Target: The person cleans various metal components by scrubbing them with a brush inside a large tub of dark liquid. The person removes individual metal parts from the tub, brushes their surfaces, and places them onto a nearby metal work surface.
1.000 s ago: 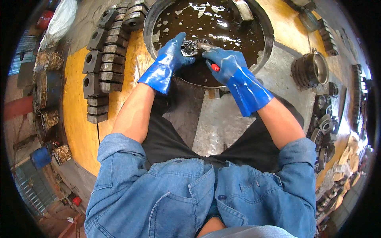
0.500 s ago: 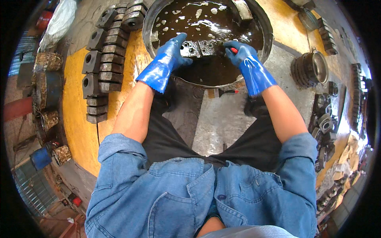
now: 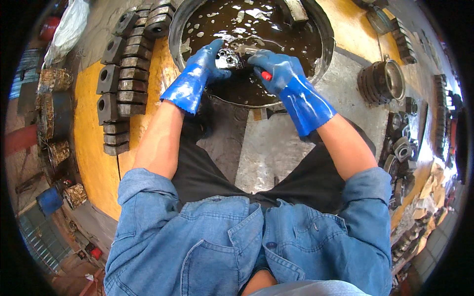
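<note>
Metal part point(image 3: 225, 61) with several round holes sits just above or partly in the dark liquid point(image 3: 291, 44) of a round basin point(image 3: 327, 45), toward its near-left rim. The blue-gloved left hand point(image 3: 206, 61) curves around the part's left end, fingers on the far side and thumb on the near side. The right hand point(image 3: 279, 69), also gloved, is closed around a red-handled tool point(image 3: 266, 76), its far end close by the part; whether they touch, I cannot tell. A pale bar point(image 3: 296, 10) leans in at the basin's far-right rim. Beyond the left rim, metal blocks point(image 3: 132, 79) stand in rows; well past the right rim is a ribbed metal cylinder point(image 3: 375, 84).
</note>
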The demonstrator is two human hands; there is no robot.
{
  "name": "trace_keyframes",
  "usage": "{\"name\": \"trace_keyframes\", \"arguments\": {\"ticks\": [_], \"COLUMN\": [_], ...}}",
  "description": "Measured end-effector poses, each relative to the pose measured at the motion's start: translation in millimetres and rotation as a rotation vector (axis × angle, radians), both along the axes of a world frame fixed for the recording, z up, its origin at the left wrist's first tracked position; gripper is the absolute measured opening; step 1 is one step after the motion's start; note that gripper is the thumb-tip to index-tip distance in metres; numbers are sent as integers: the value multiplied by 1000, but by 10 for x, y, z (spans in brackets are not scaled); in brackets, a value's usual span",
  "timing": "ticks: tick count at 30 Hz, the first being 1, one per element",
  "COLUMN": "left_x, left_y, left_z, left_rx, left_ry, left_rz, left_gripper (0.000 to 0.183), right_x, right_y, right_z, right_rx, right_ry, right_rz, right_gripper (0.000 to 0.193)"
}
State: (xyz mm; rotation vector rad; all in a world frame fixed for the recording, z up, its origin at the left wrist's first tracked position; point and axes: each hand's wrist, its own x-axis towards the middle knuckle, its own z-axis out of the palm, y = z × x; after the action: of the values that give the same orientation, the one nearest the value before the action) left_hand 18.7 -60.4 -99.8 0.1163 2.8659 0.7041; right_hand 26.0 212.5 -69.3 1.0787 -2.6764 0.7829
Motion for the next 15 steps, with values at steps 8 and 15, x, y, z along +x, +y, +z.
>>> {"name": "trace_keyframes", "arguments": {"ticks": [8, 15], "left_x": [-8, 54], "left_y": [84, 52], "left_z": [92, 88], "left_rx": [-49, -29], "left_ry": [-20, 13], "left_rz": [-6, -10], "left_gripper": [104, 107], "right_x": [-13, 289], "right_y": [91, -49], "right_z": [-111, 254], "right_rx": [42, -2], "right_ry": [40, -19], "right_rz": [6, 197], "right_gripper": [36, 37]}}
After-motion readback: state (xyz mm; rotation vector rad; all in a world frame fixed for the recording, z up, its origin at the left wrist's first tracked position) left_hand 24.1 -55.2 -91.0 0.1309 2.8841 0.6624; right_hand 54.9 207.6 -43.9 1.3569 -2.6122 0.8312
